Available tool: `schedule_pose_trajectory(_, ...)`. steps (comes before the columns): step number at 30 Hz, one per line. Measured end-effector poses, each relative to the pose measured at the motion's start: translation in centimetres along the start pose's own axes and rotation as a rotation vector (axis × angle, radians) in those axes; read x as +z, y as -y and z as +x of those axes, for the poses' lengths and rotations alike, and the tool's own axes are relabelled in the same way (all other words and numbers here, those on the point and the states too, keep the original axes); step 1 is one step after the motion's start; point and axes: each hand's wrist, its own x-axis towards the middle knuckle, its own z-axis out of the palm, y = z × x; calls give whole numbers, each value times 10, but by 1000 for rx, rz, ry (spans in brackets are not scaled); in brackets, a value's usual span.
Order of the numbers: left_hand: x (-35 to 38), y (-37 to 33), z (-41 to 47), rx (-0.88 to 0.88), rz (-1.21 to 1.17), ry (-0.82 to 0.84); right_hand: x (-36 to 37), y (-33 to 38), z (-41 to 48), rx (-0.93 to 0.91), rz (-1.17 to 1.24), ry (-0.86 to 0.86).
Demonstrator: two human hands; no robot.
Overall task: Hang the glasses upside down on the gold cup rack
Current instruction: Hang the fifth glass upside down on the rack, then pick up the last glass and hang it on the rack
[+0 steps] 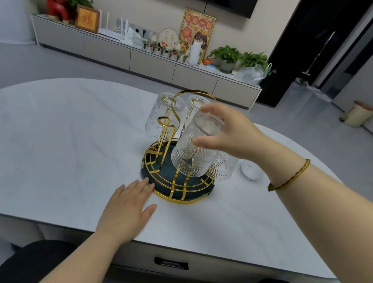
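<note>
At the near edge of the white table [43,150], the left hand [129,206] lies flat and open, fingertips touching the rim of the gold cup rack [174,185]. Just beyond, the right hand [231,134] grasps an embossed glass [193,155] upside down, thumb and fingers around its base, tilted over the rack's front. Another glass [223,170] sits beside it on the right. Farther back, two glasses [160,116] hang inverted on the rack's pegs.
</note>
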Motion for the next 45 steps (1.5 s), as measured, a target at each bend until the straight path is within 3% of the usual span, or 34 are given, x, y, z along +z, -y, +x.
schedule_pose_trajectory(8,-1,-1,0,4,-12,-5,18,0,2,34,-138,104)
schedule_pose_trajectory(20,-2,-3,-2,-1,-7,-4,24,-4,-3,58,-175,72)
schedule_pose_trajectory(25,-3,-14,-7,31,-81,-93,16,-12,-19,53,-111,-60)
schedule_pose_trajectory(29,7,-43,-18,195,-63,-197,3,-39,-44,61,-22,-331)
schedule_pose_trajectory(33,8,-61,-18,228,5,-260,7,-85,-75,210,111,-500)
schedule_pose_trajectory(40,30,-101,-12,381,-4,-168,36,-167,-102,484,295,-518)
schedule_pose_trajectory(45,39,-119,8,322,-6,-73,57,-206,-94,662,356,-501)
